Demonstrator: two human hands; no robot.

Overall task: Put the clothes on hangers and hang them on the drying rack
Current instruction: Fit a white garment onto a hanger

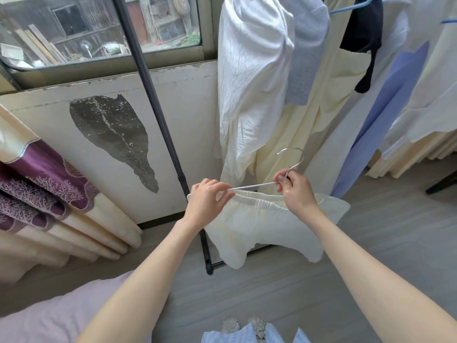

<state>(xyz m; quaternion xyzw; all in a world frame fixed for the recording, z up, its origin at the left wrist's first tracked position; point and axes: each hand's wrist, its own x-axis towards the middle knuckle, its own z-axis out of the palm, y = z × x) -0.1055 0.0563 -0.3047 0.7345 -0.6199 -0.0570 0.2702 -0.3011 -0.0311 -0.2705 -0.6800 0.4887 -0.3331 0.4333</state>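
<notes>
Head view looks down along both my forearms to a pair of pale cream shorts (269, 226) that I hold in front of me, near the foot of the drying rack (158, 100). My left hand (207, 201) pinches the gathered waistband together with the left end of a thin metal hanger (262, 184). My right hand (295, 188) curls round the hanger's neck just under the hook, so both hands are closed on something.

I judge the shorts light and limp; the legs sag freely below the waistband, and the elastic top bunches up. The fabric should not slip much, but the wire is thin and smooth, so the waistband could slide along it. The neck below the hook looks like the best place to carry it from.

Whether the hanger's right arm already sits inside the waistband I cannot tell, since my right hand and the cloth cover it. The rack's top bar is cut off above the frame; only its dark slanting pole and base show. Other clothes (257, 78) hang behind, their hangers mostly out of view.
</notes>
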